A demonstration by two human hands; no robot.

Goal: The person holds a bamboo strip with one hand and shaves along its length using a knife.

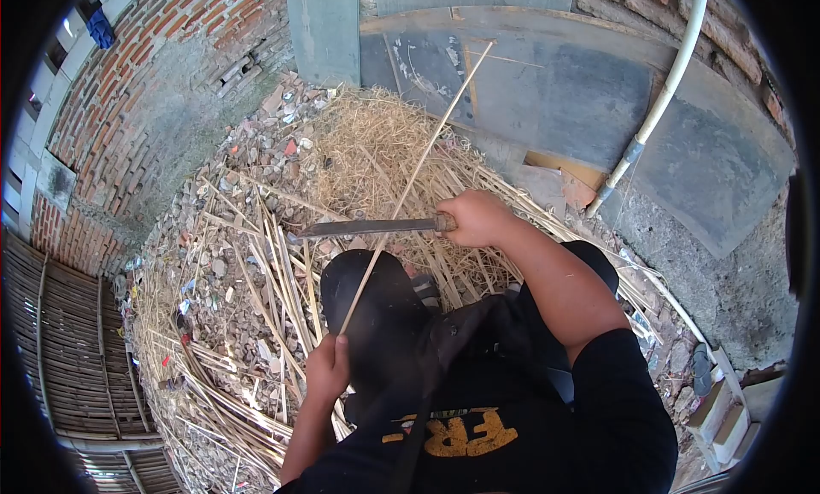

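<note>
In the head view, the right hand [474, 218] is closed around the knife [350, 228], hiding most of its handle. The left hand [328, 367] grips a thin strip [423, 162], covering its lower end; the strip slants up across the blade, contact hard to judge. Orange shirt lettering [461, 432] appears upside down, partly covered, not surely readable.

The left hand [327, 370], low in the frame, hid the bottom end of the thin stick [418, 169], and the right hand [474, 219], near the middle, covered part of the handle of the knife [367, 227]. The black shirt [547, 460] ran off the bottom edge. A blue thing [101, 30] at the upper left was too small to name.
</note>
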